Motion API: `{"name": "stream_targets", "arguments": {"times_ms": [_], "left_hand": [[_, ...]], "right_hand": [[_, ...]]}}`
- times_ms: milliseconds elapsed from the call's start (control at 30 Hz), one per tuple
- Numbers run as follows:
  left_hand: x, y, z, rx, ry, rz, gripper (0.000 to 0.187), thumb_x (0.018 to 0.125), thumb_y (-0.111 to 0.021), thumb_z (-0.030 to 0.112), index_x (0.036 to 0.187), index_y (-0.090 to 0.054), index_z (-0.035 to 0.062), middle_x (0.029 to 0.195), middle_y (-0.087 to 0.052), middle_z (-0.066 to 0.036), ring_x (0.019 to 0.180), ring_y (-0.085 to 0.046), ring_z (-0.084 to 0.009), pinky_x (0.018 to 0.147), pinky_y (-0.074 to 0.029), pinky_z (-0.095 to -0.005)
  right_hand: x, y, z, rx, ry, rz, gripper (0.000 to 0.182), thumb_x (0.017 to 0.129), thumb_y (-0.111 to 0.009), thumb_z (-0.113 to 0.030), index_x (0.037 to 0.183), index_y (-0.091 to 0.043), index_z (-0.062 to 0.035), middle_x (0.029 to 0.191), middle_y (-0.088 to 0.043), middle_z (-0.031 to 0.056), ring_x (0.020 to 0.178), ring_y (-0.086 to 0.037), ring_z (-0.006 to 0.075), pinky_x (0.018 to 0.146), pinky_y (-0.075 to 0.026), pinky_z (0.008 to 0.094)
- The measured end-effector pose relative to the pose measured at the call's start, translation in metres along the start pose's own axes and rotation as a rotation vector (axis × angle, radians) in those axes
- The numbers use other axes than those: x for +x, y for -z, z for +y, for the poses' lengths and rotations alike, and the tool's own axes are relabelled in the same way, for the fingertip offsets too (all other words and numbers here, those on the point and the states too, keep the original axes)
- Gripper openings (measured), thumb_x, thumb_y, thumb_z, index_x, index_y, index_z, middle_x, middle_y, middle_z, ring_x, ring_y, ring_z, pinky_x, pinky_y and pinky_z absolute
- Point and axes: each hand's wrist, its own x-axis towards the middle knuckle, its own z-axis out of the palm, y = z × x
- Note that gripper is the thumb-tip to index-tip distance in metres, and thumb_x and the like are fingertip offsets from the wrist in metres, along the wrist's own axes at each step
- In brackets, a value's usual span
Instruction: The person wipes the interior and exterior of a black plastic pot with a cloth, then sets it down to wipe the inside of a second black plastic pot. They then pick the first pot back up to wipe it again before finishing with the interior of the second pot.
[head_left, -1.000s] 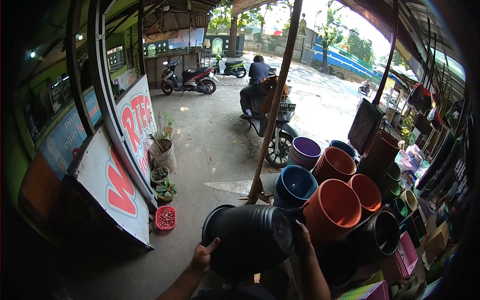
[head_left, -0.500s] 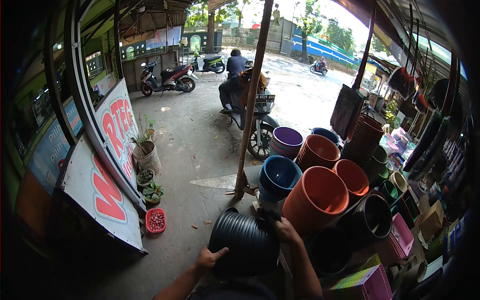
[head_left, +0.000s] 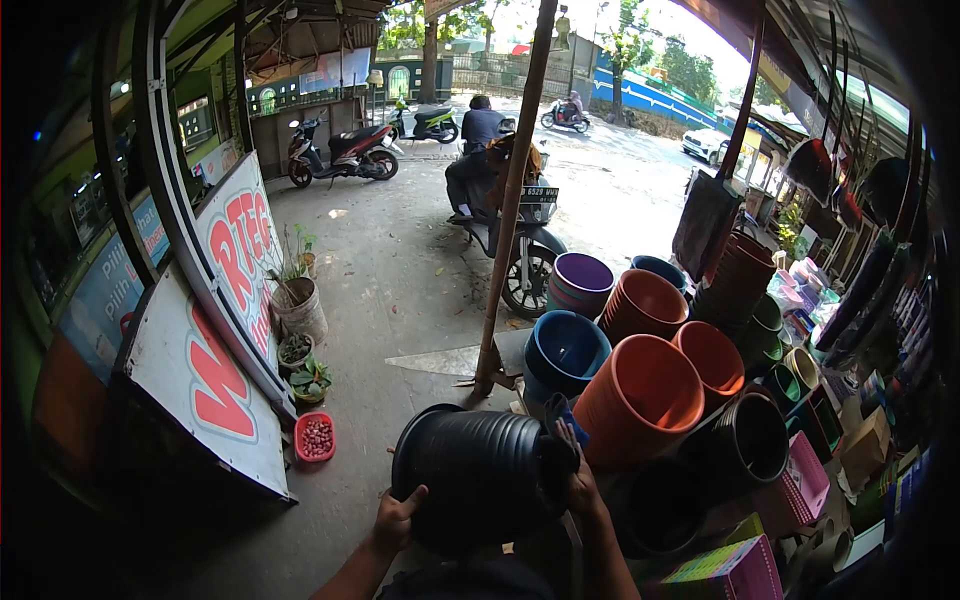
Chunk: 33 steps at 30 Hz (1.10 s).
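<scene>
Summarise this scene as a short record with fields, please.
left hand: gripping the black pot near its wide rim
right hand: at the pot's other end, with a dark blue cloth
black pot pose: tipped on its side
person's right: orange pot, blue pot, purple pot
floor, person's left: red tub of small reddish items, potted plant
background: person on a motorbike, white car

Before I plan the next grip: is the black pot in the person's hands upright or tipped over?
Tipped on its side: the black pot has its wide rim toward the left hand, its narrower end by the right hand.
</scene>
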Motion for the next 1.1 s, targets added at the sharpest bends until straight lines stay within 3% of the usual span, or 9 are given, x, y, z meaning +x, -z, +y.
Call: {"name": "stream_targets", "arguments": {"times_ms": [33, 100, 200, 367, 467, 533, 633, 833, 1100], "left_hand": [[0.005, -0.006, 0.010, -0.004, 0.002, -0.002, 0.036, 0.098, -0.056, 0.014, 0.122, -0.053, -0.0121, 0.114, -0.066, -0.021, 0.099, -0.068, -0.0250, 0.093, -0.055, -0.0360], [0.014, -0.018, 0.029, -0.722, 0.467, 0.252, 0.032, 0.097, -0.057, 0.017, 0.121, -0.057, -0.0050, 0.116, -0.066, -0.019, 0.104, -0.067, -0.0269, 0.092, -0.056, -0.0388], [0.024, -0.016, 0.030, -0.814, 0.414, 0.296, 0.033, 0.096, -0.060, 0.017, 0.121, -0.057, -0.0041, 0.116, -0.066, -0.018, 0.103, -0.067, -0.0270, 0.092, -0.056, -0.0386], [0.032, -0.019, 0.028, -0.740, 0.365, 0.319, 0.032, 0.095, -0.061, 0.015, 0.121, -0.058, -0.0032, 0.114, -0.067, -0.016, 0.099, -0.068, -0.0253, 0.089, -0.056, -0.0372], [0.033, -0.032, 0.010, -0.716, 0.395, 0.313, 0.035, 0.094, -0.063, 0.014, 0.124, -0.056, -0.0035, 0.117, -0.065, -0.013, 0.106, -0.064, -0.0244, 0.095, -0.052, -0.0354], [0.041, -0.050, 0.025, -0.611, 0.328, 0.243, 0.034, 0.094, -0.063, 0.013, 0.123, -0.057, -0.0036, 0.118, -0.065, -0.012, 0.108, -0.062, -0.0233, 0.096, -0.049, -0.0330], [0.045, -0.074, 0.033, -0.336, 0.298, 0.049, 0.032, 0.094, -0.065, 0.012, 0.120, -0.058, -0.0049, 0.114, -0.067, -0.011, 0.102, -0.064, -0.0222, 0.092, -0.048, -0.0306], [0.054, -0.136, 0.037, 0.093, 0.109, -0.489, 0.013, 0.082, -0.076, 0.012, 0.085, -0.069, 0.0008, 0.077, -0.070, -0.011, 0.068, -0.067, -0.0166, 0.060, -0.050, -0.0302], [0.076, -0.261, 0.107, 0.328, -0.347, -1.068, 0.020, 0.076, -0.075, 0.011, 0.094, -0.070, 0.0073, 0.084, -0.068, -0.011, 0.071, -0.067, -0.0299, 0.062, -0.054, -0.0353]], "right_hand": [[-0.004, -0.004, -0.008, 0.093, -0.041, 0.006, 0.051, 0.105, -0.035, -0.034, 0.144, -0.040, -0.0010, 0.142, -0.045, 0.0152, 0.131, -0.041, 0.0260, 0.110, -0.028, 0.0378], [-0.024, -0.002, -0.009, 0.432, -0.299, -0.147, 0.049, 0.104, -0.040, -0.038, 0.130, -0.054, 0.0010, 0.113, -0.061, 0.0061, 0.099, -0.058, 0.0149, 0.085, -0.047, 0.0304], [-0.040, 0.014, -0.036, 0.727, -0.647, -0.188, 0.047, 0.103, -0.044, -0.042, 0.122, -0.060, -0.0025, 0.100, -0.060, 0.0015, 0.084, -0.055, 0.0113, 0.072, -0.045, 0.0266], [-0.065, 0.012, -0.053, 0.201, -0.397, 0.113, 0.045, 0.100, -0.047, -0.037, 0.121, -0.060, 0.0011, 0.111, -0.065, 0.0098, 0.098, -0.062, 0.0160, 0.085, -0.049, 0.0288], [-0.108, 0.012, -0.029, 0.443, -0.594, 0.359, 0.043, 0.098, -0.047, -0.031, 0.121, -0.059, 0.0041, 0.117, -0.065, 0.0139, 0.105, -0.063, 0.0213, 0.092, -0.050, 0.0319], [-0.100, 0.026, -0.050, 1.349, -0.974, 0.731, 0.031, 0.093, -0.058, -0.024, 0.112, -0.062, 0.0005, 0.109, -0.067, 0.0106, 0.098, -0.067, 0.0216, 0.084, -0.055, 0.0347], [-0.133, 0.033, -0.039, 1.175, -1.094, 1.003, 0.030, 0.091, -0.063, -0.024, 0.109, -0.064, -0.0010, 0.108, -0.067, 0.0090, 0.094, -0.066, 0.0190, 0.083, -0.053, 0.0319], [-0.157, 0.091, -0.062, 0.711, -0.965, 1.017, 0.031, 0.092, -0.064, -0.028, 0.111, -0.063, -0.0033, 0.104, -0.065, 0.0048, 0.095, -0.061, 0.0136, 0.085, -0.047, 0.0258], [-0.202, 0.176, -0.106, 0.074, -0.678, 1.073, 0.066, 0.083, -0.077, -0.030, 0.131, -0.050, 0.0069, 0.107, -0.066, 0.0084, 0.101, -0.061, 0.0146, 0.094, -0.047, 0.0301]]}}
